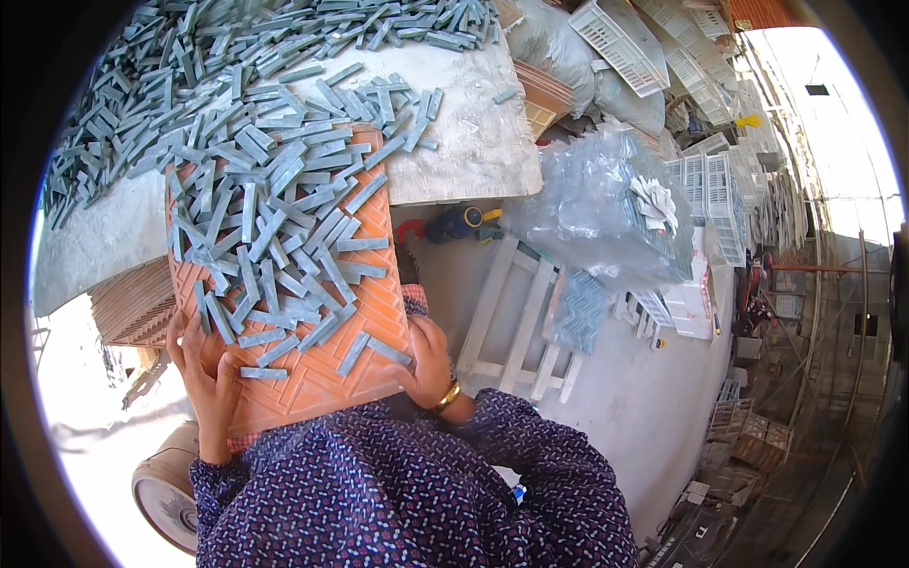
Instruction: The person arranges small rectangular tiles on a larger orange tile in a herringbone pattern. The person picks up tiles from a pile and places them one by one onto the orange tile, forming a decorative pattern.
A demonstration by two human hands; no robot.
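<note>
My left hand (207, 386) grips the left edge of an orange tray (322, 388), its fingers along the side. The right hand (428, 363), with a gold bangle at the wrist, holds the opposite edge, its thumb on top and the other fingers partly hidden. Raised grooves in a herringbone pattern cover the tray. Many small grey-green stone strips (275, 227) lie loose and heaped over its far and middle parts. Near me, only a few strips rest on the bare grooves. The tray's far end meets the worktable's front edge.
A pale worktable (464, 123) carries a large pile of the same strips (123, 123). Stacked orange trays (142, 303) stand below it at left. On the right are a plastic-wrapped stack (597, 208), a pallet frame (507, 312), a herringbone tile sheet (580, 312) and white crates (620, 43).
</note>
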